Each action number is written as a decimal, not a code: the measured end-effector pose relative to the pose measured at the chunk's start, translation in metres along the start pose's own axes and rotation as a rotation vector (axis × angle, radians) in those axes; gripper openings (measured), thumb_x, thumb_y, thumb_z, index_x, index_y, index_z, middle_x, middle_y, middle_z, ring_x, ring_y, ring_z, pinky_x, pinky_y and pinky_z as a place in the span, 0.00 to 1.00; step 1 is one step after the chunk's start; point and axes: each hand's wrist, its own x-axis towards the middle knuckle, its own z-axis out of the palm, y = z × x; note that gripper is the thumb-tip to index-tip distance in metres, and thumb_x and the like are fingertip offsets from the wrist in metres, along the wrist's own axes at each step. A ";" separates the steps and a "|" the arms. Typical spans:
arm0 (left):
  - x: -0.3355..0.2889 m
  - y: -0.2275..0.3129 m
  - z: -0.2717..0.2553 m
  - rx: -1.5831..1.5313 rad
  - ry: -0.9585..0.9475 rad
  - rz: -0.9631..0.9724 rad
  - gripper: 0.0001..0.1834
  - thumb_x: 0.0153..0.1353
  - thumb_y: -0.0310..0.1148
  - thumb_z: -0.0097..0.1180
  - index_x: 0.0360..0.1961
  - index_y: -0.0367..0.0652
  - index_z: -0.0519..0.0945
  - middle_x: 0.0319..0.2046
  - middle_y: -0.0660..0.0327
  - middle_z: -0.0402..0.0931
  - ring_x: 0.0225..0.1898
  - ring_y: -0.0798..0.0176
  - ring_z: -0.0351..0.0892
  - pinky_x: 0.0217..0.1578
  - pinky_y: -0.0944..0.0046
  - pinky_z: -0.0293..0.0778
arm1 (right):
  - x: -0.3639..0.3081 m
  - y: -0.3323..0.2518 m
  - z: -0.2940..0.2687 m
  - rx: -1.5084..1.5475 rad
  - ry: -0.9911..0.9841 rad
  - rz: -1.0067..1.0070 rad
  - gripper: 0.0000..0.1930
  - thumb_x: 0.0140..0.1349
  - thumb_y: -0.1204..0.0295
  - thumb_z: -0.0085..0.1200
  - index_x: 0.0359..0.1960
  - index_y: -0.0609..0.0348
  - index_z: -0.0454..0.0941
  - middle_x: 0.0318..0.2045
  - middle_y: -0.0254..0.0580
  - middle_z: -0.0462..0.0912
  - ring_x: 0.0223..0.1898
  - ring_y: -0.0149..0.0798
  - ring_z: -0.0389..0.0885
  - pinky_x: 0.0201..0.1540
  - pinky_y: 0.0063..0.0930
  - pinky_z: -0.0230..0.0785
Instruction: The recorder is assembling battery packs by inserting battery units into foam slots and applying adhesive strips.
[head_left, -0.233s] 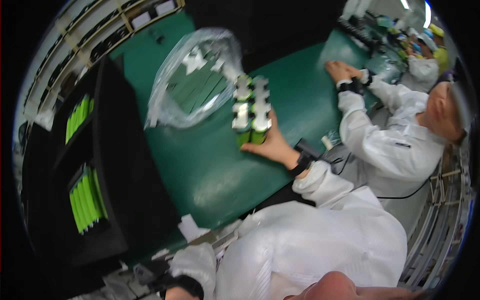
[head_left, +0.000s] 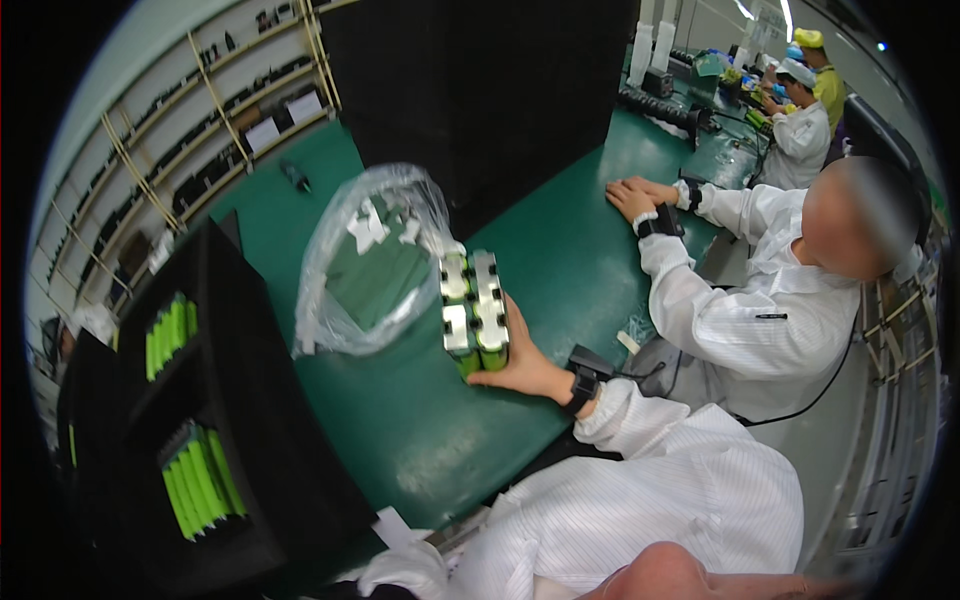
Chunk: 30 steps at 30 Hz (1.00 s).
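My right hand (head_left: 528, 366), a black band round its wrist, grips a battery pack (head_left: 474, 318) above the green table. Bright green cylindrical cells make up the pack, with silvery metal strips and black spacers across the face turned to me. My thumb lies along its lower end, while the other fingers go partly out of sight behind its right side. Just beyond the pack, a clear plastic bag (head_left: 318, 312) lies on the table with white scraps in it. Of my left arm only a bit of white sleeve (head_left: 405, 570) shows at the lower edge; the left hand is out of the picture.
On the left stands a black shelf unit (head_left: 225, 400) holding green cells (head_left: 200, 480). A black panel (head_left: 480, 90) rises behind the green table (head_left: 420, 430). At right sits a co-worker in white (head_left: 760, 300), hands resting on the table. Storage racks (head_left: 190, 130) line the far left.
The view has shifted, so table, bag and pack appear lower in the picture. My left wrist has gone out of view. The battery pack stays in my right hand.
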 end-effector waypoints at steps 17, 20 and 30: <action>-0.059 -0.001 0.067 0.035 0.203 -0.566 0.13 0.67 0.35 0.49 0.46 0.36 0.69 0.44 0.53 0.68 0.48 0.57 0.67 0.45 0.59 0.67 | -0.005 -0.014 0.004 -0.003 -0.055 0.050 0.68 0.42 0.48 0.74 0.73 0.60 0.34 0.72 0.61 0.40 0.74 0.59 0.38 0.73 0.49 0.37; -0.056 -0.008 0.061 0.022 0.233 -0.657 0.12 0.66 0.35 0.51 0.41 0.37 0.69 0.37 0.55 0.68 0.42 0.59 0.68 0.40 0.60 0.69 | 0.000 -0.017 0.006 -0.004 -0.058 0.042 0.68 0.41 0.49 0.75 0.73 0.60 0.35 0.72 0.60 0.40 0.74 0.58 0.38 0.73 0.49 0.37; -0.044 -0.016 0.045 0.176 0.043 -0.815 0.18 0.64 0.43 0.50 0.26 0.41 0.64 0.21 0.60 0.61 0.22 0.63 0.65 0.23 0.62 0.65 | -0.006 -0.007 0.008 0.058 -0.070 0.053 0.68 0.40 0.52 0.76 0.73 0.63 0.35 0.72 0.60 0.42 0.73 0.59 0.39 0.73 0.48 0.37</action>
